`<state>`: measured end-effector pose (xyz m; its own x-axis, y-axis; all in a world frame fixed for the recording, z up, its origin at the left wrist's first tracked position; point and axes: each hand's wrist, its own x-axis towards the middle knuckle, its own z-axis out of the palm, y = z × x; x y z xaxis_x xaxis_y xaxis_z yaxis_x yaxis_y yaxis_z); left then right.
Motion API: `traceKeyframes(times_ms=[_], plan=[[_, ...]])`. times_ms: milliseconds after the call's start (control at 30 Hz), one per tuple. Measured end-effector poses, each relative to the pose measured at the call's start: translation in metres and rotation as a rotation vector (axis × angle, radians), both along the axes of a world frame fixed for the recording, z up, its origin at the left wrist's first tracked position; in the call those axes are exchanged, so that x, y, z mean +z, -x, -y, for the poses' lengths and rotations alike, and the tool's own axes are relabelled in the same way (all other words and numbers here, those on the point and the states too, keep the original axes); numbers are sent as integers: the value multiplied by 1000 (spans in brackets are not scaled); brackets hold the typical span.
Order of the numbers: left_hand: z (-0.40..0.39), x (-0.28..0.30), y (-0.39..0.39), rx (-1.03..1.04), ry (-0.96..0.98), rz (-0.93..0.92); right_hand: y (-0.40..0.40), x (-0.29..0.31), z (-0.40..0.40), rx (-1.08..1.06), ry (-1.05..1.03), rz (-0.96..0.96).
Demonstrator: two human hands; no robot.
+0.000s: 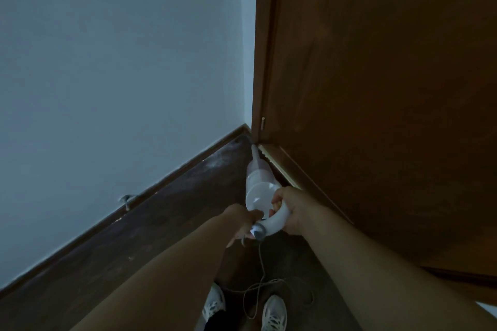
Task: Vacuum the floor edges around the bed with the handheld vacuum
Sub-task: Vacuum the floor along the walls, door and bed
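A white handheld vacuum (260, 185) points away from me, its narrow nozzle tip at the floor corner where the pale wall meets a tall brown wooden panel (376, 88). My right hand (291, 209) grips the vacuum's curved white handle. My left hand (243, 223) holds the grey rear end of the vacuum where the cord leaves it, fingers curled round it. The dark wooden floor (161, 236) shows pale dust near the corner. The bed itself is not clearly recognisable in this view.
A thin power cord (262, 285) trails from the vacuum and loops on the floor by my two white shoes (273, 314). A dark skirting board (166, 182) runs along the pale wall, with a small fitting (125, 199) on it at left.
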<state>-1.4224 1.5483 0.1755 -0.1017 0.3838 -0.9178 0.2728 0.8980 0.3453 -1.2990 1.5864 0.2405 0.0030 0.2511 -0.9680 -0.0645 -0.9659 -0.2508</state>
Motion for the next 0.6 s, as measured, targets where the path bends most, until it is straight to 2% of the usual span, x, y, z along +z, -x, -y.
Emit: traceKeyframes(times_ms=[167, 600], plan=[[-27, -9, 22, 68, 36, 81, 24, -10, -30, 31, -24, 31], [-60, -9, 85, -53, -9, -10, 87, -19, -52, 39, -42, 18]])
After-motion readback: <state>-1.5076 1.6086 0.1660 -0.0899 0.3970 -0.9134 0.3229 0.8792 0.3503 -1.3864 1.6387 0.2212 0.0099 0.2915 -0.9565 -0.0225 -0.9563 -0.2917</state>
